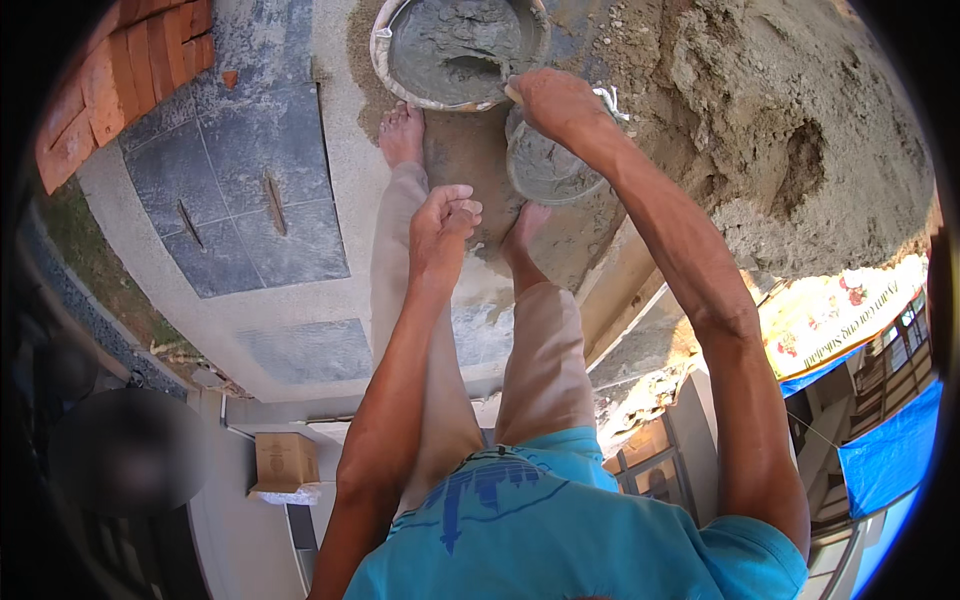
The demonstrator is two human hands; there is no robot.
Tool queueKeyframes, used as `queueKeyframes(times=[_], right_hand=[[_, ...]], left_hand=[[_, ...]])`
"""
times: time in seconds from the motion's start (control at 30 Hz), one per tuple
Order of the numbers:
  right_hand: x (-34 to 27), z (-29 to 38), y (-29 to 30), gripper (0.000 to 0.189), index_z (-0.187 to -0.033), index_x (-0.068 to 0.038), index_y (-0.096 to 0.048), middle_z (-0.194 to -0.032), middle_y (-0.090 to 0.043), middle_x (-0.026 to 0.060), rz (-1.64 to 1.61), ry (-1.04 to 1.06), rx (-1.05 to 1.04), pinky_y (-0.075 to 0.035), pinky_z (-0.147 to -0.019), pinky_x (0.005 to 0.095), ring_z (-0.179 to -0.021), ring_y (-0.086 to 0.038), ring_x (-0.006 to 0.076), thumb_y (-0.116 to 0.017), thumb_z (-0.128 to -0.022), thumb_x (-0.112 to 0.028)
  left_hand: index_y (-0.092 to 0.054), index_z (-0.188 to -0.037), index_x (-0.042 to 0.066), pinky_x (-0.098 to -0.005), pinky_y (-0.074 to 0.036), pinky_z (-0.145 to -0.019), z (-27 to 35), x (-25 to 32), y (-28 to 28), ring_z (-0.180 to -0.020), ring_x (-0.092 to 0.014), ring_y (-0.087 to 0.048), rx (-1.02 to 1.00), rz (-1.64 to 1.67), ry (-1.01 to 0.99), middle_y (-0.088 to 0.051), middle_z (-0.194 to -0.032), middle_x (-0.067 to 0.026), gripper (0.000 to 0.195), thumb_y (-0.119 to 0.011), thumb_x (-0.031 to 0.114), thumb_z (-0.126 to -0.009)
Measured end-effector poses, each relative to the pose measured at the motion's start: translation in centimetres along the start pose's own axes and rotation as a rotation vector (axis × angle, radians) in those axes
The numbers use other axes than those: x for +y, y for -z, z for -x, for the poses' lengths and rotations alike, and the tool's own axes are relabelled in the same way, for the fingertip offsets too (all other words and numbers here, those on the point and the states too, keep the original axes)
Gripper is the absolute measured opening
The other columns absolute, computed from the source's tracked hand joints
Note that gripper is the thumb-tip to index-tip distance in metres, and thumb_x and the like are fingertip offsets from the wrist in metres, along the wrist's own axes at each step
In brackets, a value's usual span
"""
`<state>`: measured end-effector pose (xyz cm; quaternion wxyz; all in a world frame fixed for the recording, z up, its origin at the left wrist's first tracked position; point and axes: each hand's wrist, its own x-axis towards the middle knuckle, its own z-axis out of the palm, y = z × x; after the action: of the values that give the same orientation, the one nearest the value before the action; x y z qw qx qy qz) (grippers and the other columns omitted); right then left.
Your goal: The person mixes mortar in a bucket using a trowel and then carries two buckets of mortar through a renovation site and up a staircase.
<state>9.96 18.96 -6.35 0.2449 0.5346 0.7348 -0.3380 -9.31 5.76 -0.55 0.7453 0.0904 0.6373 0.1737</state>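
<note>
My right hand (559,101) is closed around what looks like a tool handle; only a pale end shows at the fingers, and the rest is hidden. It is over the gap between a large round tub (381,56) of wet grey mortar (457,37) and a smaller bucket (555,201), which also holds mortar. A hollow marks the mortar in the large tub near its lower right side. Lower and to the left, my left hand (448,217) hangs above the floor between my legs. Its fingers are loosely curled, with nothing visible in them.
Orange bricks (135,71) are stacked at upper left, beside dark tiles (259,150) with two slots. A large heap of sand or mix (825,150) fills the upper right. My bare feet stand near the tub and bucket. A cardboard box (285,461) sits lower left.
</note>
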Motion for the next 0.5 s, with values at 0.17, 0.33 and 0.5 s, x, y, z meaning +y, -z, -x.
queueKeyframes(times=[0.17, 0.33, 0.5], right_hand=[[-0.6, 2.3, 3.7, 0.020, -0.095, -0.004, -0.062, -0.086, -0.065, 0.0191, -0.013, 0.018, 0.028, -0.051, -0.073, 0.0462, -0.086, -0.064, 0.0359, -0.047, -0.084, -0.010], [-0.4, -3.3, -1.6, 0.021, -0.091, -0.002, -0.065, -0.093, -0.066, 0.0184, -0.047, -0.121, -0.020, -0.052, -0.079, 0.0441, -0.091, -0.064, 0.0346, -0.047, -0.082, -0.008], [-1.5, -2.2, 1.7, 0.023, -0.093, -0.001, -0.066, -0.100, -0.065, 0.0187, -0.030, 0.014, -0.059, -0.051, -0.081, 0.0430, -0.096, -0.063, 0.0340, -0.047, -0.083, -0.008]], left_hand=[[-0.054, -0.112, -0.002, -0.0257, -0.046, -0.073, 0.3, -0.6, 0.3, -0.082, -0.013, -0.058, -0.004, -0.019, 0.002, -0.061, -0.094, -0.0073, 0.027, -0.052, 0.008, -0.087], [-0.054, -0.112, -0.002, -0.0254, -0.045, -0.072, -0.4, -0.2, -1.3, -0.082, -0.012, -0.057, -0.047, -0.010, -0.017, -0.061, -0.094, -0.0074, 0.027, -0.052, 0.008, -0.087], [-0.053, -0.112, -0.002, -0.0249, -0.045, -0.071, 0.3, -0.2, 0.9, -0.082, -0.012, -0.057, 0.030, 0.022, 0.027, -0.061, -0.094, -0.0075, 0.027, -0.052, 0.007, -0.087]])
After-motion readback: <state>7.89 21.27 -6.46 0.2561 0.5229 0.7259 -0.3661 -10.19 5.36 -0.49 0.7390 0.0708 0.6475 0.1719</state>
